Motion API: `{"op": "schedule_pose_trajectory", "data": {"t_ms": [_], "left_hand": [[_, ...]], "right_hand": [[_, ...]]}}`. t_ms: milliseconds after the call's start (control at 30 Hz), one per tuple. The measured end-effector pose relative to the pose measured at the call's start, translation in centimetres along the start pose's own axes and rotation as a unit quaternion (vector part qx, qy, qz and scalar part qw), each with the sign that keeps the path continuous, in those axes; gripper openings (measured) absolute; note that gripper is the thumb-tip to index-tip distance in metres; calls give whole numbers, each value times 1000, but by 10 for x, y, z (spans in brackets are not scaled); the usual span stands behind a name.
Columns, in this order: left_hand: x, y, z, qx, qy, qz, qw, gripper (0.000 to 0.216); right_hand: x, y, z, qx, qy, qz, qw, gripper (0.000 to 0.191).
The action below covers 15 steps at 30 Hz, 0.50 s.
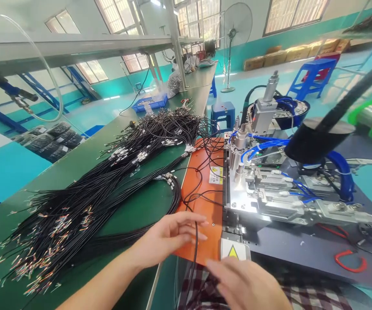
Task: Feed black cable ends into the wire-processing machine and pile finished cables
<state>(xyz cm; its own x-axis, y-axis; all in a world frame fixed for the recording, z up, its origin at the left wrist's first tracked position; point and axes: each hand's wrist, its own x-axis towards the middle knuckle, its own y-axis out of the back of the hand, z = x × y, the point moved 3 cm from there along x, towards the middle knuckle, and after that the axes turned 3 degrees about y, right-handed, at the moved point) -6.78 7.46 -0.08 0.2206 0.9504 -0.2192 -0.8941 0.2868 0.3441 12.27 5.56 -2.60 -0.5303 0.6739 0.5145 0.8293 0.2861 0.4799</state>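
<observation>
My left hand (pixel 163 237) is over the orange plate (pixel 207 172), its fingers stretched out and apart. A black cable (pixel 196 245) runs down by its fingertips, and I cannot tell whether they touch it. Lower down, near my lap, is my right hand (pixel 249 282), blurred by motion, with its fingers extended and nothing visible in them. It is close to a box with a yellow warning triangle (pixel 233 252). Left of my hands, a large bundle of black cables (pixel 98 185) lies on the green table (pixel 153 202), with coloured bare wires at the near ends and small connectors at the far ends.
A metal machine (pixel 270 189) with blue air tubes stands right of the orange plate, a black cylinder (pixel 318 137) above it. Red-handled pliers (pixel 350 262) lie at the right. A blue tray (pixel 150 103) sits farther back; blue stools (pixel 223 114) stand on the floor.
</observation>
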Motion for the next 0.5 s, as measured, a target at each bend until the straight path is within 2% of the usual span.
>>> {"op": "schedule_pose_trajectory", "data": {"t_ms": [67,133,167,233,300,333,400,500], "left_hand": [[6,-6,11,126,-65,57,988,24],[7,-8,25,261,-123,107,951,22],[5,-8,32,319,-147,130,927,25],[-3,-4,43,410,-176,164,880,33],[-11,-1,44,470,-172,173,849,36],[-15,0,41,490,-164,166,840,37],[-19,-2,29,514,-143,136,835,35],[-17,-15,12,496,-127,85,855,23]], "right_hand": [[-2,-23,-1,-77,67,-37,994,19],[-7,-32,4,-97,69,-21,993,15],[-10,-30,8,-78,41,-1,996,16],[-14,-14,18,8,-59,37,998,16],[-16,7,22,116,-148,75,979,14],[-15,16,23,161,-196,94,963,11],[-11,27,22,251,-264,145,920,18],[-7,19,22,339,-339,189,857,33]]}}
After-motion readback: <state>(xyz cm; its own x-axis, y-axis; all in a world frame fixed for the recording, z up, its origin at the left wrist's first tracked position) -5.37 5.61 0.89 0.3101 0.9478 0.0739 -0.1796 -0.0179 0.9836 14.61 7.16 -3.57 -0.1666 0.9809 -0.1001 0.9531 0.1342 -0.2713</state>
